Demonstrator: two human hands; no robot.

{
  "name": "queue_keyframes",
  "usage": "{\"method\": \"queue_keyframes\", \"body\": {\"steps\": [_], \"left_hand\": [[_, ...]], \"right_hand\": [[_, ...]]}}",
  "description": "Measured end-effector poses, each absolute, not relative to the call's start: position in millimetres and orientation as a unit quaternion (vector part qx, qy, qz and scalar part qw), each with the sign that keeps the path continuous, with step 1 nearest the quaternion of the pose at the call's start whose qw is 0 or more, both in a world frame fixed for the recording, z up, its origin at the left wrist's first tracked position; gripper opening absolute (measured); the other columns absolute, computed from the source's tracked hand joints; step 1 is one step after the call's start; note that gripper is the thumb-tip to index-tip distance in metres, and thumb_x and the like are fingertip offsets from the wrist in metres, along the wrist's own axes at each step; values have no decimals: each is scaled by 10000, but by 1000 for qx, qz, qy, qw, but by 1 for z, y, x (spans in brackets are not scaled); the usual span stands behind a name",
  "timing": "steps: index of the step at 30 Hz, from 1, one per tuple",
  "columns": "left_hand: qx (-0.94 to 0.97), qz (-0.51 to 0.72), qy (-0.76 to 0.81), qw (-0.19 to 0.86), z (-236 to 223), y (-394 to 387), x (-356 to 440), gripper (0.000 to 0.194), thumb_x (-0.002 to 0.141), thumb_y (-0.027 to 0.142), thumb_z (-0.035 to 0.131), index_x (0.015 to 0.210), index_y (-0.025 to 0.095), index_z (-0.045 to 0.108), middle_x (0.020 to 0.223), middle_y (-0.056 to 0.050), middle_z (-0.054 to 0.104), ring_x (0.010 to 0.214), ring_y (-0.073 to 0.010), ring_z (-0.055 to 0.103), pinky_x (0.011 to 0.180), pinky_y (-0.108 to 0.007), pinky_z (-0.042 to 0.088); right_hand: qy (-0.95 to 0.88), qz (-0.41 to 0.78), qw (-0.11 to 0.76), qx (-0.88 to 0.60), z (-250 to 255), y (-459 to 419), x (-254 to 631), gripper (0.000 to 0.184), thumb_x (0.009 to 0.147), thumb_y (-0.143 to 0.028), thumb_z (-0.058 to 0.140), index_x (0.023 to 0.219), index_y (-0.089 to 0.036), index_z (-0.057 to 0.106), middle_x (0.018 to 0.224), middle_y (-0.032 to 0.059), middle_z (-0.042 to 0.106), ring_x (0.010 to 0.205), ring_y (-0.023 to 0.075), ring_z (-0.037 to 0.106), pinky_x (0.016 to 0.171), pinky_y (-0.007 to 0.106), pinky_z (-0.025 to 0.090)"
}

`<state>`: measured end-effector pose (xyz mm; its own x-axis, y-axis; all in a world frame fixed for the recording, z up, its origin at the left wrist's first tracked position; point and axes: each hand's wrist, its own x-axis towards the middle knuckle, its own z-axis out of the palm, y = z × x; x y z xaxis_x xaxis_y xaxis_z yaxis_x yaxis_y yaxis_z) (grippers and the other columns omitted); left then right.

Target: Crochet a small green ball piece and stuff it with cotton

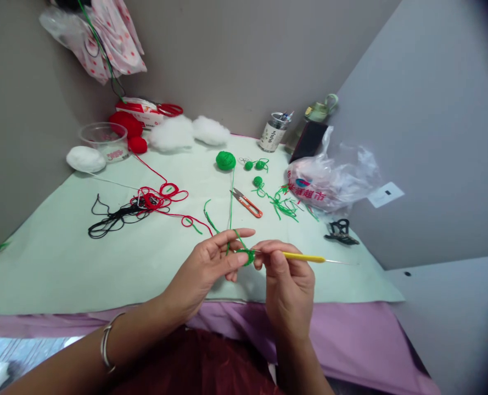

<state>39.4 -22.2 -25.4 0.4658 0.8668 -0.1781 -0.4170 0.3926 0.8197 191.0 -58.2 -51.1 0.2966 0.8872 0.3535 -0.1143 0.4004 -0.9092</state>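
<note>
Between thumb and fingers, my left hand [217,258] pinches a small green crochet piece [247,256]. Green yarn [231,203] runs over its raised index finger and back to a green yarn ball [226,160] on the table. My right hand [288,274] is closed around a crochet hook [305,257] with a yellow handle. The hook's thin metal tip meets the edge of the green piece; whether it passes through a stitch I cannot tell. Beyond my hands lie orange-handled thread snips [247,204].
Black cord [112,219] and tangled red yarn [157,197] lie left. White stuffing [172,134], red yarn balls [138,145] and a clear tub [106,142] stand behind. At right are green scraps [284,207], a plastic bag [330,178], a pen jar [273,134] and a black hair claw [341,232].
</note>
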Motion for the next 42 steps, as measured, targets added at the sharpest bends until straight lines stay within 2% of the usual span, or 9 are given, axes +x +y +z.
{"method": "queue_keyframes", "body": {"steps": [5, 10, 13, 17, 20, 24, 30, 36, 42], "left_hand": [[331, 388, 305, 804, -24, -20, 40, 550, 799, 253, 902, 1327, 221, 751, 817, 36, 615, 546, -36, 384, 512, -196, 338], [295, 359, 250, 849, -25, -15, 35, 376, 789, 191, 890, 1160, 195, 835, 747, 51, 552, 510, -4, 280, 516, -175, 315], [314, 379, 253, 833, -25, -16, 37, 343, 787, 195, 897, 1125, 220, 848, 746, 47, 579, 520, -15, 349, 536, -181, 347], [371, 399, 273, 793, -27, -21, 42, 308, 835, 253, 878, 1141, 255, 845, 793, 22, 668, 602, -61, 501, 606, -209, 410], [396, 405, 280, 775, -29, -22, 41, 238, 924, 317, 796, 1152, 274, 850, 894, 5, 713, 685, -78, 571, 731, -237, 451], [402, 404, 286, 770, -29, -21, 38, 238, 922, 320, 783, 1147, 291, 855, 965, -5, 713, 718, -89, 556, 762, -252, 452], [408, 408, 310, 756, -29, -21, 35, 323, 827, 268, 848, 1148, 298, 852, 857, 8, 612, 758, -117, 495, 693, -233, 419], [454, 396, 330, 727, -34, -20, 32, 319, 857, 285, 814, 1173, 318, 843, 765, 27, 533, 737, -126, 448, 700, -256, 369], [491, 420, 361, 673, -34, -22, 34, 290, 869, 254, 807, 1154, 295, 846, 784, 26, 564, 737, -124, 458, 727, -269, 377]], "right_hand": [[-483, 330, 692, -423, -50, -61, 188, 159, 1029, -248, 662, 964, -263, 806, 896, -1, 730, 753, 115, 641, 711, 257, 522], [-399, 405, 720, -398, -43, -57, 196, 175, 1006, -312, 697, 894, -234, 807, 843, -2, 710, 658, 90, 619, 630, 226, 506], [-392, 443, 712, -379, -43, -56, 197, 178, 995, -339, 709, 881, -239, 801, 824, -7, 706, 646, 91, 609, 617, 225, 503], [-469, 363, 682, -428, -49, -59, 193, 145, 1012, -295, 691, 941, -262, 813, 910, 1, 744, 751, 111, 630, 710, 246, 523], [-472, 346, 685, -435, -52, -60, 192, 149, 1021, -286, 678, 961, -267, 814, 904, -1, 752, 755, 114, 624, 710, 246, 519], [-430, 384, 709, -406, -48, -57, 192, 166, 1011, -317, 687, 923, -249, 809, 880, 12, 762, 711, 115, 631, 663, 240, 526], [-415, 396, 711, -406, -44, -55, 192, 230, 1039, -338, 629, 893, -224, 765, 844, 22, 757, 670, 122, 644, 664, 260, 548], [-497, 314, 679, -440, -46, -64, 195, 225, 1081, -260, 556, 970, -241, 751, 914, 8, 765, 751, 122, 666, 717, 261, 549], [-633, 114, 609, -464, -47, -70, 193, 246, 1046, -104, 528, 1090, -244, 726, 950, 22, 766, 839, 157, 707, 748, 294, 572]]}}
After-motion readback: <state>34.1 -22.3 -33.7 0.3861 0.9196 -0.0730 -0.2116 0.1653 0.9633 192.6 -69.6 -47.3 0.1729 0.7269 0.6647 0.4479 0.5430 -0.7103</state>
